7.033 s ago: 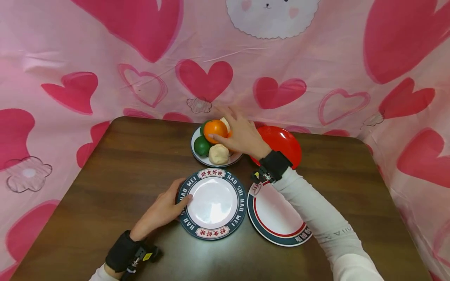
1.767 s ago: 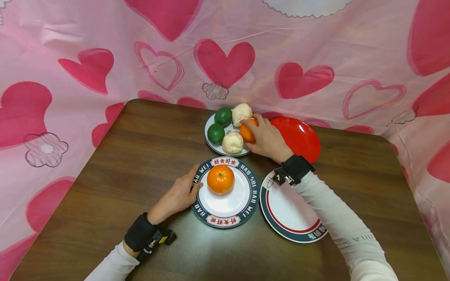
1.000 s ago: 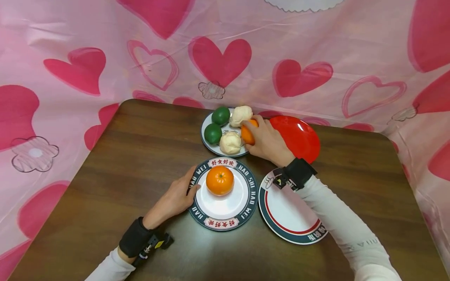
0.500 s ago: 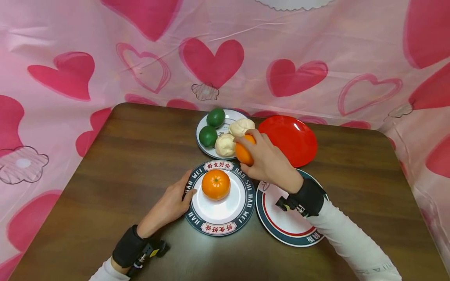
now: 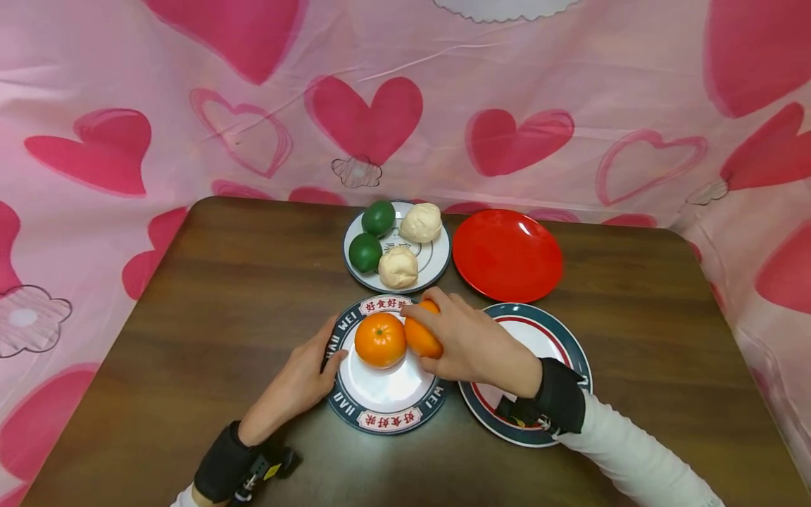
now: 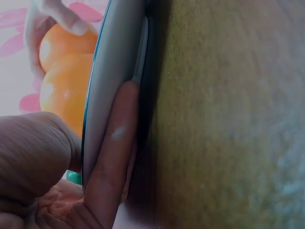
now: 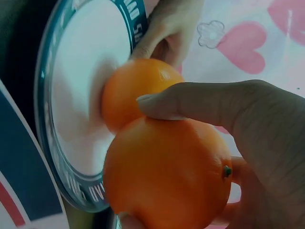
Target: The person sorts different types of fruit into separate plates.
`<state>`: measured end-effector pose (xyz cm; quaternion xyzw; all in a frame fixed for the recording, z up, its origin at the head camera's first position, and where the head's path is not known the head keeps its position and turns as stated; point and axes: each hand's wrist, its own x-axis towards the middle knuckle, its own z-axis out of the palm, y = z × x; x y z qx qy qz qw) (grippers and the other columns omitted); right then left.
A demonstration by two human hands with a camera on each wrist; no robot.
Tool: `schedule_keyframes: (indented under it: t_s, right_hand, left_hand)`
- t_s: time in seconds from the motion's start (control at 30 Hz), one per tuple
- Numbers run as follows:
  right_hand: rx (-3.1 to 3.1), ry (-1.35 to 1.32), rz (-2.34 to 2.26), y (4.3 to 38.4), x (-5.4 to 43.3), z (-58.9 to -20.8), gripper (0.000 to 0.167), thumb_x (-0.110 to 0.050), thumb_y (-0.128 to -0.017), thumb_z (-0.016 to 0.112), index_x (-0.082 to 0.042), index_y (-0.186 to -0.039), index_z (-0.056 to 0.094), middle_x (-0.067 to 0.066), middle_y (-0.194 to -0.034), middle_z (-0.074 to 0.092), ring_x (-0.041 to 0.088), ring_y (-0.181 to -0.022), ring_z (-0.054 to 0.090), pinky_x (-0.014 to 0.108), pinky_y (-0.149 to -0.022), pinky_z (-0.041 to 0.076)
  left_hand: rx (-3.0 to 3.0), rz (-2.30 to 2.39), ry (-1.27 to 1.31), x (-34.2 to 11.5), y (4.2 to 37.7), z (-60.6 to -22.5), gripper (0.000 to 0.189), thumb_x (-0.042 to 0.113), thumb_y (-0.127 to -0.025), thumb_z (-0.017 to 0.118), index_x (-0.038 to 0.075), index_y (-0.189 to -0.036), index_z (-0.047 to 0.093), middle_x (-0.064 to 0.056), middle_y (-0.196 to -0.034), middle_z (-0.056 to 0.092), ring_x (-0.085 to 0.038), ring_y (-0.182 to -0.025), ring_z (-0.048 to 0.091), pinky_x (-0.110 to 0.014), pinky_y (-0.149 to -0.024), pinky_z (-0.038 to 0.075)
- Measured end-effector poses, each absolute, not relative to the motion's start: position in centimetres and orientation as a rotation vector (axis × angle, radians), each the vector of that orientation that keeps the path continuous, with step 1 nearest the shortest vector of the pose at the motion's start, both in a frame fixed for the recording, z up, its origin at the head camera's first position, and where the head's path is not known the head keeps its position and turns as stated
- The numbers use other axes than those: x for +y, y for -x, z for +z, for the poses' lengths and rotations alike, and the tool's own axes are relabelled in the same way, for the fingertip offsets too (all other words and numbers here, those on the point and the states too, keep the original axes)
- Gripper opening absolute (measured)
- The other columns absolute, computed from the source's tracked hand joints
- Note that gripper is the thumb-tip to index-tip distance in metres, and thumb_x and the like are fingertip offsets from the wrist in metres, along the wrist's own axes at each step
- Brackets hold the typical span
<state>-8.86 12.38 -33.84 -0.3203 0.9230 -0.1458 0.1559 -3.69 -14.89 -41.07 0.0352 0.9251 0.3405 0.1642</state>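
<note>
The left hand [image 5: 304, 370] pinches a plate [image 5: 393, 391] by its left rim. The right hand [image 5: 478, 345], curled round one orange [image 5: 421, 338], has brought it there beside another orange [image 5: 380, 340], leaving the far plate [image 5: 434, 266], by the table's [image 5: 253, 282] back edge, orange-free.

The head view was bright and mostly crisp, with a pale sheen on the surface [image 5: 355, 472] and a white glint on the red plate [image 5: 507, 260]. The left wrist view was dimmer and hazy, shadow dark beneath the plate [image 6: 107, 76]. The right wrist view showed a washed-out backdrop [image 7: 286, 67] and a shaded right hand [image 7: 267, 129].
</note>
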Motion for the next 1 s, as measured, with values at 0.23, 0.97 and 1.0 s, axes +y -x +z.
schedule_keyframes:
  t_s: [0.23,0.97,1.0]
  right_hand:
    - [2.590,0.900,-0.383,8.3,12.1,-34.5,0.070,-0.039,-0.083,0.083,-0.029,-0.145,0.053,0.006,-0.143,0.049,0.025,-0.118,0.055,0.041,-0.088,0.058]
    - [2.517,0.832,-0.266,7.8,11.0,-34.8,0.089,-0.043,-0.085,0.081,-0.014,-0.157,0.036,0.007,-0.151,0.051,0.028,-0.131,0.051,0.046,-0.101,0.056]
    - [2.515,0.829,-0.270,7.8,11.0,-34.8,0.090,-0.043,-0.084,0.081,-0.014,-0.157,0.036,0.007,-0.151,0.052,0.029,-0.131,0.051,0.047,-0.100,0.056]
  left_hand:
    - [2.629,0.987,-0.072,-14.8,3.6,-41.2,0.071,0.016,-0.103,0.060,0.001,-0.160,0.021,-0.028,-0.155,0.043,-0.044,-0.135,0.053,-0.056,-0.107,0.046]
    - [2.621,1.032,-0.119,-14.9,3.8,-41.2,0.067,0.012,-0.103,0.057,0.004,-0.160,0.024,-0.028,-0.154,0.045,-0.041,-0.129,0.058,-0.058,-0.107,0.046]
    - [2.617,1.033,-0.115,-15.0,3.8,-41.2,0.067,0.012,-0.103,0.057,0.004,-0.160,0.023,-0.028,-0.154,0.044,-0.042,-0.130,0.057,-0.058,-0.107,0.046]
